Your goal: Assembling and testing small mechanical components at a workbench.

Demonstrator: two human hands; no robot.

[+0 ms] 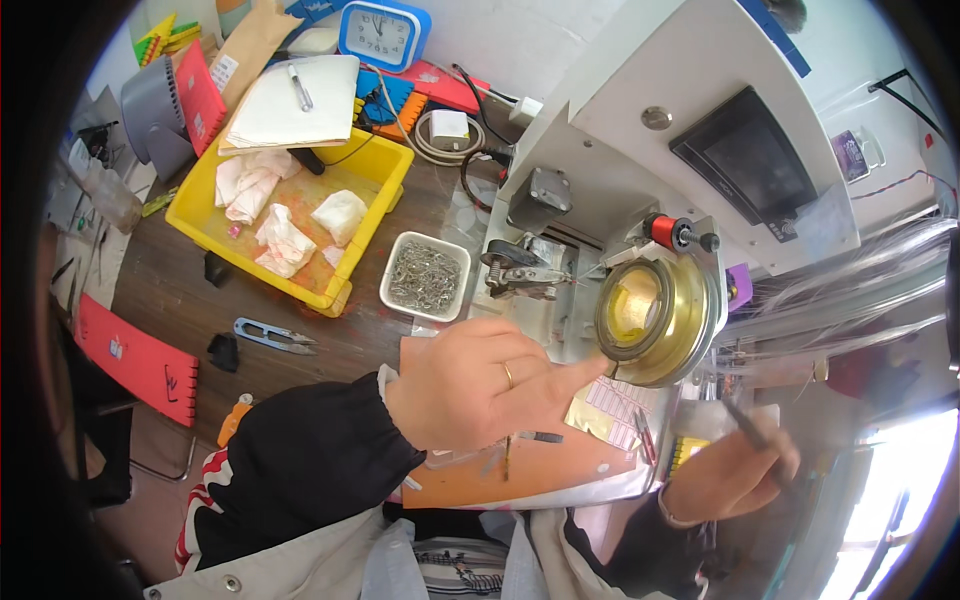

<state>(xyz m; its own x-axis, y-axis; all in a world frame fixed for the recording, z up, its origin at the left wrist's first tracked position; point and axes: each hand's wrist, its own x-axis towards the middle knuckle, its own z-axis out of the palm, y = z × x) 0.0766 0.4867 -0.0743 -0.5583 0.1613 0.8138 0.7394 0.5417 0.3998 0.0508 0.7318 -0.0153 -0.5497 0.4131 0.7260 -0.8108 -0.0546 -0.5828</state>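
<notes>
My left hand [480, 385] reaches across the bench to a round, brass-coloured drum [685, 330] on the machine. Its index finger is stretched out with the tip at the drum's dark lower rim; the other fingers are partly hidden under the hand, and I see nothing held. At the right, my right hand [735, 475] is closed around a thin dark stick-like tool [745, 425], blurred by motion, its tip pointing up toward the machine. The grey-white machine [600, 140] carries a red spool [665, 231] above the drum. A printed sheet [615, 410] lies below the drum.
A white dish of small metal pieces [425, 275] stands left of the machine. Beyond it is a yellow tray [330, 290] with crumpled cloths. Blue thread snips [275, 335] lie on the dark table. Red-handled tweezers [645, 437] rest on the orange board [560, 480]. Clear strands hang at right.
</notes>
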